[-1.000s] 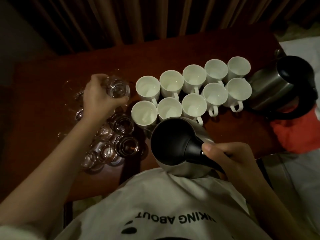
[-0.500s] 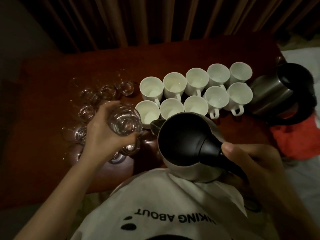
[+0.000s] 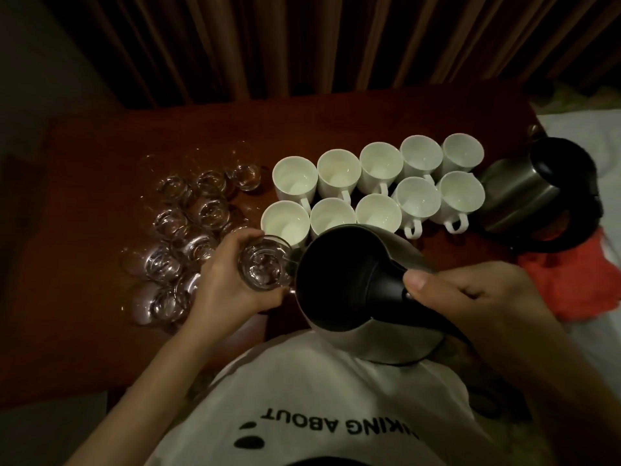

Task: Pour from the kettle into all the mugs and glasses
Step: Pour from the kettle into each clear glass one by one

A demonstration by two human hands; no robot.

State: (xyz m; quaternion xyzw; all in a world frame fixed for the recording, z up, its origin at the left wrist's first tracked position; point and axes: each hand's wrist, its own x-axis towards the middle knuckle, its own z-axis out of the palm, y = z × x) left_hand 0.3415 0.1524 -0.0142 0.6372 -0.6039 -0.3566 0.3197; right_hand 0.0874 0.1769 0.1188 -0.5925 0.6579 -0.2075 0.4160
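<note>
The left hand [image 3: 228, 284] holds one clear glass [image 3: 263, 269] above the near edge of the dark red table [image 3: 100, 331]; the fingers are curled around its side and the mouth of the glass looks up. The right hand [image 3: 477, 297] grips the black handle of the kettle [image 3: 342, 277], fingers wrapped tight and the thumb pressed on top. The kettle is tilted, and its spout, at 9 o'clock of its body, is touching or almost touching the rim of the glass. If water runs, I cannot tell.

At 10 o'clock from the held glass, the other glasses [image 3: 201, 213] stand in a group on the table. At 12 to 2 o'clock from the kettle, ten white mugs [image 3: 379, 166] stand in two rows, close together. At 3 o'clock of the mugs a second kettle [image 3: 537, 193] stands beside a red cloth [image 3: 578, 280].
</note>
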